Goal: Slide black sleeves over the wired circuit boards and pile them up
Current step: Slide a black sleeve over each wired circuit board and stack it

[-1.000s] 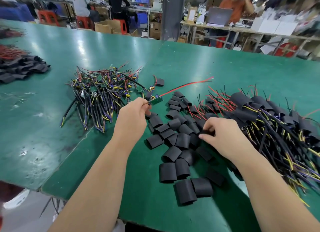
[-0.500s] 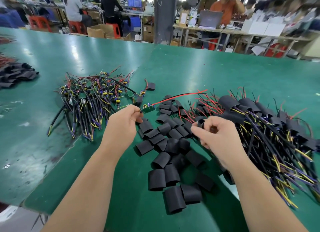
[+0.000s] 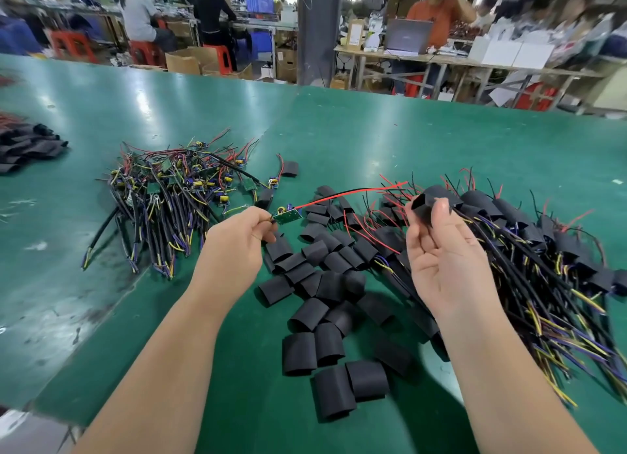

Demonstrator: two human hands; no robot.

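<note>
Above the green table (image 3: 373, 131), we hold our two hands apart, each busy with one piece. Our left hand (image 3: 234, 246) has its fingers curled, with thumb and forefinger pinching the near end of a small green circuit board (image 3: 287, 216) that carries a yellow-wound coil. Its red and black leads (image 3: 342, 193) trail away to the right. Our right hand (image 3: 444, 256), palm turned toward us, pinches a black sleeve (image 3: 424, 204) between thumb and fingertips. The sleeve's mouth is squeezed to a squarish opening and is clear of the board.

Between and below our hands lie loose sleeves (image 3: 322, 284), matte, flattened short tubes that overlap one another. To the left sits a tangle of bare boards (image 3: 169, 195) with black, yellow and purple wires. To the right is a pile of sleeved boards (image 3: 543, 250), its wires fanning toward us.

The tabletop is smooth and glossy under the lights, scuffed grey near its left edge. Another heap of black tubing (image 3: 27, 148) lies at far left. Beyond the table, blurred people sit at benches on red stools (image 3: 142, 51), near cardboard boxes (image 3: 185, 61), a grey pillar (image 3: 317, 29) and a laptop (image 3: 409, 34).
</note>
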